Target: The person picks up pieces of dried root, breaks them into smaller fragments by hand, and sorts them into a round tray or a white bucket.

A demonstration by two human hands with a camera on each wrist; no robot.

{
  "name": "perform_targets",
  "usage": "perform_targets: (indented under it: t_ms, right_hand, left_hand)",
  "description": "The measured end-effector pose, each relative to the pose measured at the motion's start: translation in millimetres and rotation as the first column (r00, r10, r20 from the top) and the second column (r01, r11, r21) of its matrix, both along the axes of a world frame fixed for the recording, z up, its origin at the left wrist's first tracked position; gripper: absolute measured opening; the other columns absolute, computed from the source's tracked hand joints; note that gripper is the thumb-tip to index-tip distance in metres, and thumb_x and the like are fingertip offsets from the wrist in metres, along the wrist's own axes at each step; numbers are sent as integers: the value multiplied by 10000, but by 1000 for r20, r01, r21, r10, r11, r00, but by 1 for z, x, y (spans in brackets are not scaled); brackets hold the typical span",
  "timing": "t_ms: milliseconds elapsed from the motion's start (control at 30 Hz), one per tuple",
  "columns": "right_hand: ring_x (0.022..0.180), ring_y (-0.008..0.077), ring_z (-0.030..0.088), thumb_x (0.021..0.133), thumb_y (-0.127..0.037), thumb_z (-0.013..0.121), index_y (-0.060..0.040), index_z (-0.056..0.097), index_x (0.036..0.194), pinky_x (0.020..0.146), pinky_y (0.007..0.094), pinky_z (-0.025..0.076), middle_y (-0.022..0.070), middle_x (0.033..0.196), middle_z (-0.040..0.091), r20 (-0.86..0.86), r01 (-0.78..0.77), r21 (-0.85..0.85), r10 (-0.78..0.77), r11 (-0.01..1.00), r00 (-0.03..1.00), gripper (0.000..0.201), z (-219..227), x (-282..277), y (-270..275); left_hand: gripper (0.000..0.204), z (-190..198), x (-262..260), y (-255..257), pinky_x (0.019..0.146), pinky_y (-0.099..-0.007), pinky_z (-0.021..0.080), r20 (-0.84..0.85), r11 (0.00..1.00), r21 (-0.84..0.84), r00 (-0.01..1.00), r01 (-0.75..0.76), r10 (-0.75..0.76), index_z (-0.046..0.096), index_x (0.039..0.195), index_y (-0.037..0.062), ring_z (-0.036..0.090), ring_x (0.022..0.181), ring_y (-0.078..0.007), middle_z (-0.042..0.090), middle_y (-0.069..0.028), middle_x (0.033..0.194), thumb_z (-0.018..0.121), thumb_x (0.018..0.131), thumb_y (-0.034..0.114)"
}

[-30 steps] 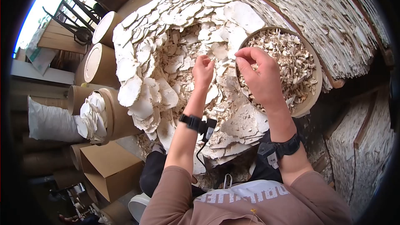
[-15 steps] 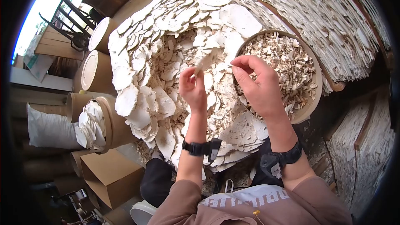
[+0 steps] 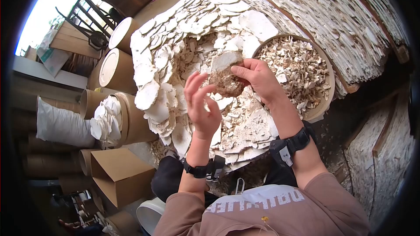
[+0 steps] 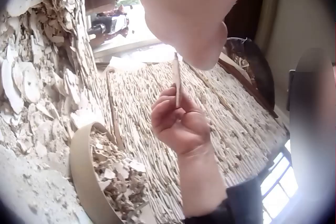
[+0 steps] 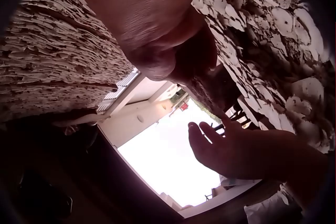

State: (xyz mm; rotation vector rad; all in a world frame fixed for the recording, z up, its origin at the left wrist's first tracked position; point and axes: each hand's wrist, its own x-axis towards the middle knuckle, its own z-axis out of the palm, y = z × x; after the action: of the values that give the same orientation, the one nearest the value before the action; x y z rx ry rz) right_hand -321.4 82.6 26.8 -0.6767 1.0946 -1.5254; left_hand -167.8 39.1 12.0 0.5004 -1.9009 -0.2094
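My right hand [image 3: 261,80] pinches a thin flat slab [image 3: 224,82] between thumb and fingers. The slab is pale grey-white along its far part and brown and crumbly along its near part. In the left wrist view the same slab [image 4: 177,79] appears edge-on, upright above the right hand [image 4: 182,128]. Just left of the slab, my left hand [image 3: 204,110] is raised with spread, slightly bent fingers, holding nothing. Below both hands lies a heap of flat white slices [image 3: 164,111], hollowed in the middle, with broken bits inside.
A round tub [image 3: 329,100] full of small chips stands right of the heap. Beyond it rise stacks of thin white slices [image 3: 315,13]. On the left are lidded drums [image 3: 114,67], a white sack [image 3: 61,120] and an open cardboard box [image 3: 127,172].
The left hand lifted a piece from the heap toward the right hand. The right hand now holds the slab, moved slightly left off the tub, and the left fingers have spread apart.
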Motion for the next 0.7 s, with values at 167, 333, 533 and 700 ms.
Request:
perform_targets:
  t_ms: [167, 333, 533, 700]
  right_hand:
    - [618, 58, 519, 797, -127, 578, 21, 618, 823, 569, 206, 423, 30, 706, 596, -145, -172, -49, 163, 984, 976, 155, 7, 2, 5]
    - [602, 56, 519, 795, -143, 588, 16, 620, 839, 552, 201, 424, 20, 694, 594, -163, -324, 19, 323, 946, 932, 169, 19, 9, 8]
    - [565, 38, 489, 776, -150, 603, -19, 612, 774, 503, 189, 397, -12, 647, 566, -214, -456, 28, 451, 889, 866, 131, 3, 22, 6]
    - [556, 42, 464, 778, -160, 599, -19, 609, 752, 491, 197, 375, -25, 621, 543, -244, -550, 34, 540, 835, 805, 143, -6, 45, 7]
  left_hand:
    - [391, 33, 11, 11, 762, -239, 428, -418, 455, 794, 906, 403, -74, 431, 1142, 18, 524, 895, -130, 538, -89, 989, 545, 771, -29]
    - [445, 36, 23, 14, 611, -165, 423, -410, 377, 841, 912, 387, -23, 426, 1158, 35, 532, 785, -70, 533, -39, 925, 593, 748, -11]
    - [445, 40, 42, 20, 556, -165, 439, -307, 217, 925, 950, 311, -50, 417, 1164, 25, 544, 726, -63, 554, -39, 891, 575, 751, -21]
    - [435, 38, 67, 26, 532, -167, 459, -235, 168, 954, 966, 250, -104, 417, 1161, 6, 545, 638, -58, 567, -25, 783, 572, 756, -24]
